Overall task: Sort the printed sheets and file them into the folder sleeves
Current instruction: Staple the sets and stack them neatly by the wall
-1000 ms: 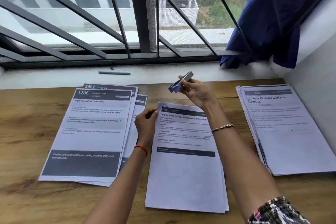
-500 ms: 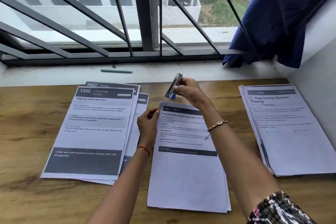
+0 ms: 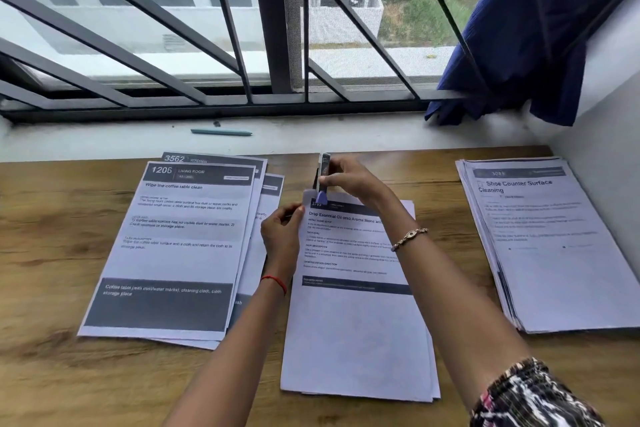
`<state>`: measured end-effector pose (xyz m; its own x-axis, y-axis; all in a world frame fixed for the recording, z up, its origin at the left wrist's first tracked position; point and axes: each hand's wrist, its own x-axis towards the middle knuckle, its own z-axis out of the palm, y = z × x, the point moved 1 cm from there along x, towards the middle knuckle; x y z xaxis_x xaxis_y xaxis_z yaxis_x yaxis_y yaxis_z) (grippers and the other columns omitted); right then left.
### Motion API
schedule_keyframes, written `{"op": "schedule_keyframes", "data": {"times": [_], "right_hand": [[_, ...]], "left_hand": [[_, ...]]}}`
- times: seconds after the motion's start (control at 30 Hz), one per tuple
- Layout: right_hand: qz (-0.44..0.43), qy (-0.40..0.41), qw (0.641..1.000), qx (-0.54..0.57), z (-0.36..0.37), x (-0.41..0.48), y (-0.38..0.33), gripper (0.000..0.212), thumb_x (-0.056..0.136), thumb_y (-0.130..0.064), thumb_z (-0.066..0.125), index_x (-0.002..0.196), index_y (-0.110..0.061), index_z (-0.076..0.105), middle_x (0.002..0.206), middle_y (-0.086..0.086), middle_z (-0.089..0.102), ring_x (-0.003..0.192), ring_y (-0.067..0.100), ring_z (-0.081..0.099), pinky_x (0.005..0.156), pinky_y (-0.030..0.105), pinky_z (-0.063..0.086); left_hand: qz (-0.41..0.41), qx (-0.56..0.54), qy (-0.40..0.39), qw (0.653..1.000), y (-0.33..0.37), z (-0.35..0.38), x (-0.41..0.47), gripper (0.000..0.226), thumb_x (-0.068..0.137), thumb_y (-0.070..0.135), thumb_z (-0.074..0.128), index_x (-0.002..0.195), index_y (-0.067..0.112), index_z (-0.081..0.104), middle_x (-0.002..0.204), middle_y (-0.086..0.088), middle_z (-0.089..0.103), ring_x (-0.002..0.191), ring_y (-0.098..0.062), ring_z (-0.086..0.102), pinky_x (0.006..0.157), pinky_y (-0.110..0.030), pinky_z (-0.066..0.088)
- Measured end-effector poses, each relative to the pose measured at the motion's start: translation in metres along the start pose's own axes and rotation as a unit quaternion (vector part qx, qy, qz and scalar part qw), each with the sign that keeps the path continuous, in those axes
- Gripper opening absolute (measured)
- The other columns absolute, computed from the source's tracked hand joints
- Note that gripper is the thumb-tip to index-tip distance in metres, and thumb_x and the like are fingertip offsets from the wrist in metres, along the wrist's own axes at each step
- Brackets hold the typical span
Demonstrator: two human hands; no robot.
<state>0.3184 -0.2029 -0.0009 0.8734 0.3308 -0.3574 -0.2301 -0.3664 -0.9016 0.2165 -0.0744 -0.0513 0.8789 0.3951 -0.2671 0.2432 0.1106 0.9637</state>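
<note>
Three piles of printed sheets lie on the wooden table [image 3: 52, 225]. The middle pile [image 3: 356, 322] is headed "Drop Essential Oil onto Aroma Stone". My left hand [image 3: 280, 232] pinches its upper left edge. My right hand [image 3: 349, 180] grips a small silver and blue stapler [image 3: 323, 177], held upright with its blue end at the pile's top left corner. The left pile [image 3: 173, 253] shows "1206 Living Room" on top. The right pile [image 3: 554, 246] is headed "Shoe Counter Surface Cleaning". No folder is in view.
A teal pen [image 3: 221, 132] lies on the white window sill behind the table. A barred window rises beyond it. Blue cloth [image 3: 526, 31] hangs at the upper right. A white wall [image 3: 609, 149] borders the table's right side.
My right hand has turned the stapler from tilted to upright and brought it down to the middle pile's top left corner. My left hand has stayed at the pile's edge.
</note>
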Motion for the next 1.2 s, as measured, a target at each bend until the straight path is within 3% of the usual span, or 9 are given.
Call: {"op": "schedule_keyframes", "data": {"times": [0.2, 0.4, 0.6, 0.77, 0.9, 1.03, 1.2], "right_hand": [[-0.008, -0.001, 1.000, -0.025, 0.011, -0.001, 0.002, 0.014, 0.084, 0.004, 0.062, 0.097, -0.001, 0.057, 0.076, 0.005, 0.054, 0.066, 0.011, 0.051, 0.058, 0.011, 0.044], [-0.019, 0.019, 1.000, -0.007, 0.015, 0.000, 0.008, 0.027, 0.080, 0.007, 0.065, 0.104, 0.015, 0.057, 0.087, 0.016, 0.056, 0.081, 0.021, 0.053, 0.071, 0.023, 0.046], [-0.032, 0.003, 0.999, 0.011, 0.020, 0.002, 0.011, 0.016, 0.077, 0.008, 0.066, 0.090, 0.003, 0.058, 0.079, 0.011, 0.054, 0.077, 0.022, 0.051, 0.073, 0.033, 0.045], [-0.043, 0.025, 0.998, 0.025, 0.025, 0.000, 0.015, 0.033, 0.067, -0.001, 0.071, 0.089, 0.017, 0.056, 0.079, 0.013, 0.053, 0.076, 0.023, 0.050, 0.072, 0.038, 0.044], [-0.040, 0.065, 0.997, 0.011, 0.030, 0.003, 0.020, 0.021, 0.071, 0.003, 0.072, 0.089, 0.003, 0.061, 0.083, 0.013, 0.059, 0.079, 0.025, 0.056, 0.081, 0.047, 0.051], [-0.037, 0.038, 0.998, 0.026, 0.028, 0.001, 0.016, 0.018, 0.075, 0.008, 0.067, 0.091, 0.006, 0.059, 0.079, 0.010, 0.055, 0.078, 0.022, 0.052, 0.077, 0.039, 0.049], [-0.029, 0.055, 0.989, 0.137, 0.020, -0.012, 0.015, 0.022, 0.085, 0.006, 0.056, 0.106, 0.000, 0.058, 0.085, 0.005, 0.058, 0.084, 0.019, 0.056, 0.081, 0.030, 0.047]], "left_hand": [[0.012, 0.001, 0.004, 1.000, 0.000, -0.001, 0.002, 0.012, 0.088, 0.008, 0.062, 0.085, 0.017, 0.070, 0.085, -0.004, 0.070, 0.078, -0.015, 0.064, 0.073, -0.029, 0.055], [-0.004, -0.002, -0.007, 1.000, 0.001, -0.001, 0.003, 0.012, 0.089, 0.014, 0.062, 0.081, 0.020, 0.068, 0.081, -0.004, 0.069, 0.078, -0.021, 0.064, 0.071, -0.034, 0.055], [0.013, 0.040, -0.102, 0.994, 0.008, 0.000, 0.003, 0.013, 0.080, 0.020, 0.072, 0.093, 0.017, 0.071, 0.089, -0.006, 0.072, 0.083, -0.021, 0.068, 0.073, -0.030, 0.054], [0.015, 0.077, -0.085, 0.993, 0.009, 0.001, 0.003, 0.008, 0.080, 0.015, 0.072, 0.088, 0.012, 0.072, 0.081, -0.007, 0.072, 0.071, -0.017, 0.069, 0.059, -0.018, 0.052], [0.001, 0.060, -0.062, 0.996, 0.010, 0.006, 0.003, 0.007, 0.079, 0.009, 0.072, 0.078, 0.016, 0.072, 0.071, -0.001, 0.070, 0.065, -0.014, 0.068, 0.058, -0.020, 0.053], [-0.010, 0.052, -0.068, 0.996, 0.005, 0.000, 0.002, 0.014, 0.077, 0.013, 0.075, 0.091, 0.011, 0.072, 0.082, -0.006, 0.073, 0.078, -0.024, 0.070, 0.071, -0.032, 0.058], [0.011, 0.000, -0.118, 0.993, 0.011, -0.004, -0.011, 0.029, 0.078, 0.007, 0.073, 0.104, 0.014, 0.063, 0.099, 0.000, 0.070, 0.089, -0.009, 0.068, 0.070, -0.017, 0.053]]}}
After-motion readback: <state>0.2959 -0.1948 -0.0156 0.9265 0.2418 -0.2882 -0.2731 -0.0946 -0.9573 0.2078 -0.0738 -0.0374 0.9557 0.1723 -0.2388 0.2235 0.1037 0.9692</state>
